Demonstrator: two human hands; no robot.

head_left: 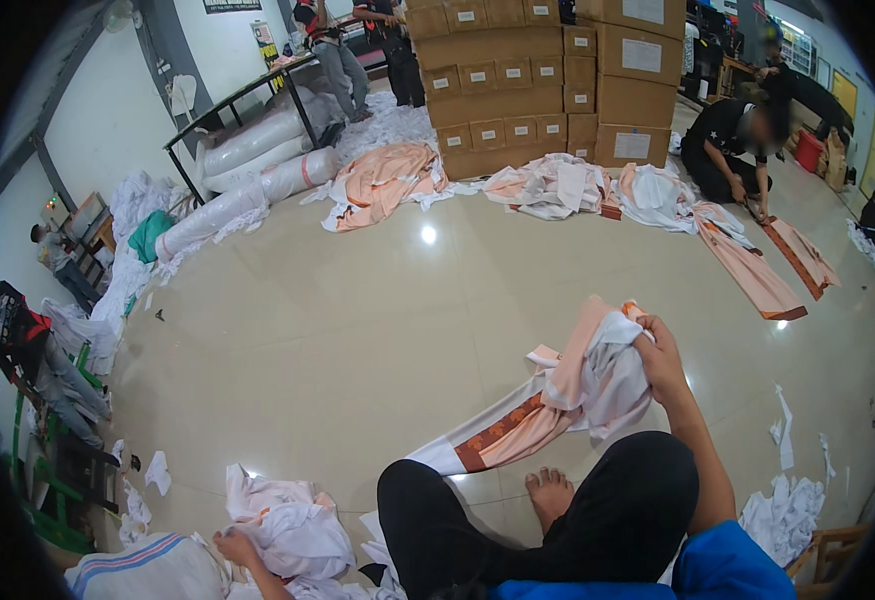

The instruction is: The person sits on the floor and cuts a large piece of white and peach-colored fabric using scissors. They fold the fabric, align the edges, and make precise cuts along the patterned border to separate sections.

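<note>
My right hand (662,352) grips the top of a bunched peach-and-white cloth piece (582,385). Its long end, with a brown-red patterned band, trails down to the floor by my left knee. At the lower left, my left hand (240,550) has its fingers curled at the edge of a crumpled white cloth (292,535) with faint peach marks; part of that hand is hidden by the fabric. A white woven sack (147,570) with blue and red stripes lies beside it.
Peach cloth heaps (387,185) lie before stacked cardboard boxes (507,75). A crouching person (727,150) handles printed strips (752,270) at the far right. Wrapped rolls (247,195) lie at the far left. White scraps (782,515) lie on my right. Other people stand further off.
</note>
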